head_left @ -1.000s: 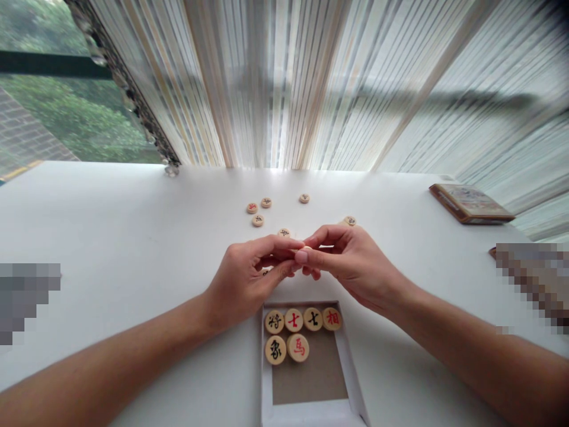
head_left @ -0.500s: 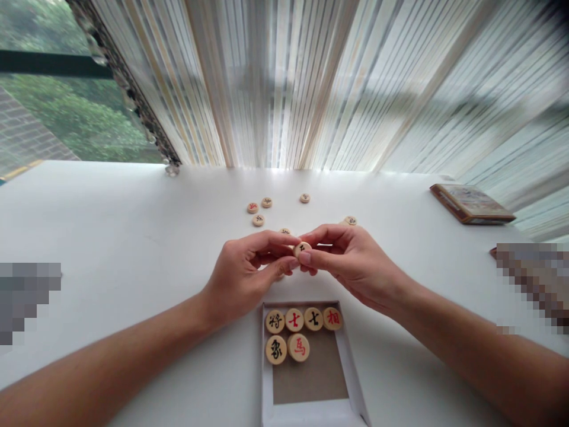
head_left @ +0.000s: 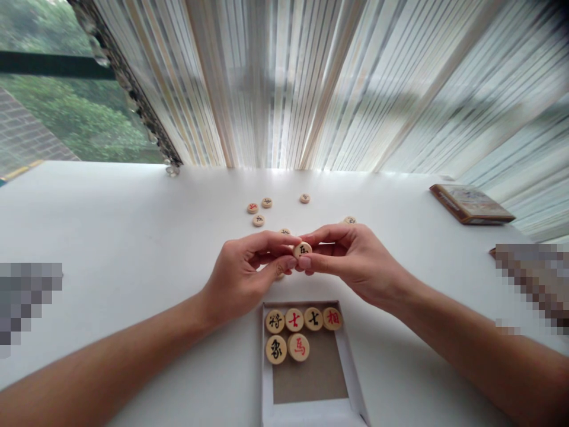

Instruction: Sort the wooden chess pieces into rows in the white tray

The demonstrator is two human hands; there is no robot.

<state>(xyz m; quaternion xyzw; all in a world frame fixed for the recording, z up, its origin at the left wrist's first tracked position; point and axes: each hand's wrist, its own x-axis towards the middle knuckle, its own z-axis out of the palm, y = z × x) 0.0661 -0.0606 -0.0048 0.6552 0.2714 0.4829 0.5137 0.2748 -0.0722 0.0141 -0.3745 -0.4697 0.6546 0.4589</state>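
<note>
A round wooden xiangqi piece [head_left: 303,249] with a black character is held up between my two hands, its marked face toward me. My left hand [head_left: 251,267] pinches it from the left with thumb and fingers. From the right, my right hand [head_left: 349,258] grips the same piece, its thumb across the lower edge. Just below the hands lies a shallow white box [head_left: 326,409] with a brown bottom. Inside it, xiangqi pieces with red and black characters fill a back row, and two more, black [head_left: 276,350] and red [head_left: 299,347], sit in front at the left.
Loose pieces lie beyond my hands: a red-marked one [head_left: 252,207], several black-marked ones [head_left: 267,202], and one [head_left: 350,220] partly behind my right hand. A brown box [head_left: 472,203] lies at the far right of the white table [head_left: 133,225]. Striped curtains [head_left: 288,83] hang behind.
The held piece has turned slightly, and my right thumb has slid lower, so more of the black character shows. Both hands stay in nearly the same place.
</note>
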